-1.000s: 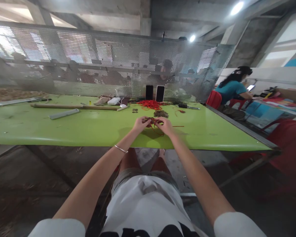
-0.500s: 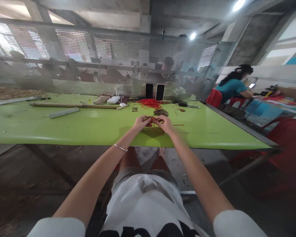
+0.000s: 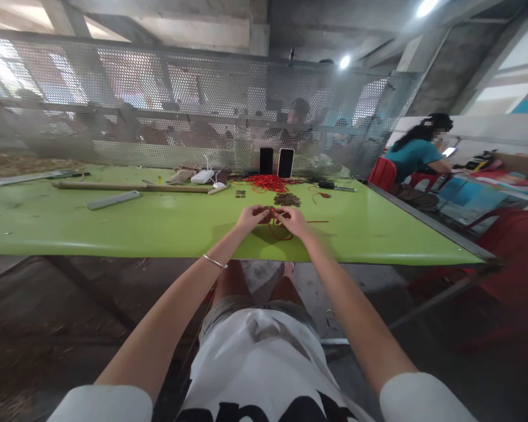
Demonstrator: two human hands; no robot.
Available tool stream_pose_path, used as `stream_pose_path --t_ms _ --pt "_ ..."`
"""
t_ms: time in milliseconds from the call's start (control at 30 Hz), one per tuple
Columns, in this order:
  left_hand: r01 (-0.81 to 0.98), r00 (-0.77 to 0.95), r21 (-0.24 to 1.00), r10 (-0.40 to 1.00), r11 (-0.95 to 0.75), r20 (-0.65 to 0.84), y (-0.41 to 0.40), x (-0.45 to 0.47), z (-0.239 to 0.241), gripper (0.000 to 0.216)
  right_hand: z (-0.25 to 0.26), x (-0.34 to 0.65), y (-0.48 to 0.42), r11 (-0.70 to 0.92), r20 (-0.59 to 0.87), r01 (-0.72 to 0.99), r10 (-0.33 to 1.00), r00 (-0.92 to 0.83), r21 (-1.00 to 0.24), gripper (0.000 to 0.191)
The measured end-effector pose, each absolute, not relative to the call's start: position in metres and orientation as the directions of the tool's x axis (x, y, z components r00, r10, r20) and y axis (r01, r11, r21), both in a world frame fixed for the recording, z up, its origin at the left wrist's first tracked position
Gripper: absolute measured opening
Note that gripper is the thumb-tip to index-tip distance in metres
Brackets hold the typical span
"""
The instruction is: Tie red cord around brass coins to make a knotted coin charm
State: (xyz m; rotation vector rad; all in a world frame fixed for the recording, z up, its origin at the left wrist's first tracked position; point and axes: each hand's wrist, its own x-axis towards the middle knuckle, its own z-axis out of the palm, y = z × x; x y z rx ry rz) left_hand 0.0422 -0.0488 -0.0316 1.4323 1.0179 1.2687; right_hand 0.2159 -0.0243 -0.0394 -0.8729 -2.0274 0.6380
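Observation:
My left hand point(image 3: 251, 217) and my right hand point(image 3: 293, 220) meet above the near part of the green table. Closed fingers of the left hand pinch a small brown coin-like piece, partly hidden, with red cord around it. My right hand is closed on the red cord point(image 3: 281, 238), which loops down toward the table and trails out to the right. Just beyond the hands lies a pile of brown coins point(image 3: 287, 200). A smaller group of coins point(image 3: 240, 194) sits to its left. Farther back is a heap of red cords point(image 3: 269, 183).
Two phones point(image 3: 266, 162) stand upright behind the cords. A bamboo stick point(image 3: 132, 187), a grey metal bar point(image 3: 113, 200) and a white power adapter point(image 3: 202, 176) lie on the left. Dark scissors-like tools point(image 3: 334, 187) are at right. A perforated screen backs the green table point(image 3: 180, 234); a person sits beyond its right edge.
Both hands stay at nearly the same spot with the cord between them. Only slight finger movement shows, and the camera view has shifted very little.

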Motion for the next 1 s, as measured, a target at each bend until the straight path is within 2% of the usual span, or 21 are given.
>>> stream_pose_path --t_ms 333,700,1000 --pt "0.052 0.111 0.967 0.964 -0.248 0.241 -0.0462 0.0421 -0.0344 0.021 -0.0388 0.2162 -0.0256 0.584 0.407 0.302 0.775 -0.483 -0.754 0.023" --pt "0.043 0.156 0.965 0.956 -0.259 0.25 -0.0483 0.0425 -0.0334 0.018 -0.0332 0.2156 -0.0337 0.606 0.4 0.307 0.751 -0.525 -0.734 0.024" --pt "0.041 0.178 0.961 0.948 -0.274 0.263 -0.0496 0.0447 -0.0332 0.015 -0.0386 0.2158 -0.0259 0.617 0.437 0.35 0.767 -0.47 -0.705 0.022"
